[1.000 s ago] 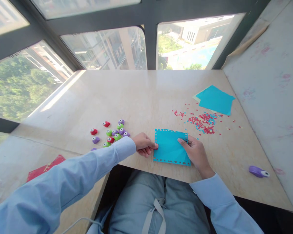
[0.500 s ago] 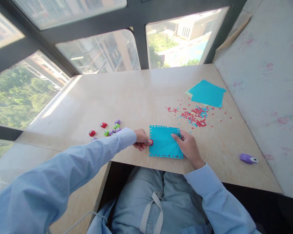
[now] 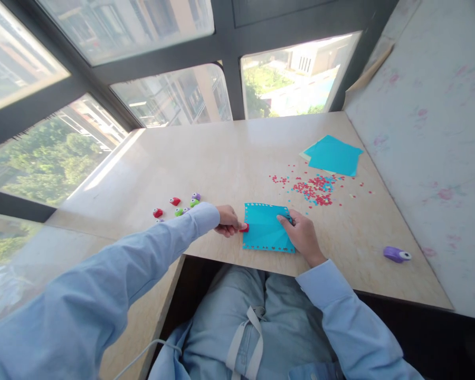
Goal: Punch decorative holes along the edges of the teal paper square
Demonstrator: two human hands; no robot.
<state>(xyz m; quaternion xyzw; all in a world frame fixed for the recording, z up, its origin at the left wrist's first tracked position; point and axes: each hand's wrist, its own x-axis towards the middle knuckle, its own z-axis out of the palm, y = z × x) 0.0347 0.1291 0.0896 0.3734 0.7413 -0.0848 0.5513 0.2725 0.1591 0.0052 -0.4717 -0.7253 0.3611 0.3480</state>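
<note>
Left of the left hand lie five small punches; that hand grips one red punch. One purple punch sits right of the right hand.

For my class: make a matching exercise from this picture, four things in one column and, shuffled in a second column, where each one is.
Things:
1. red punch
2. purple punch
3. confetti
4. blue sheet

Places:
A. alone near the table's right edge
B. scattered beyond the blue sheet, before the paper stack
C. in the left hand, at the sheet's left edge
D. flat under the right hand

Pairs: 1-C, 2-A, 3-B, 4-D
</note>
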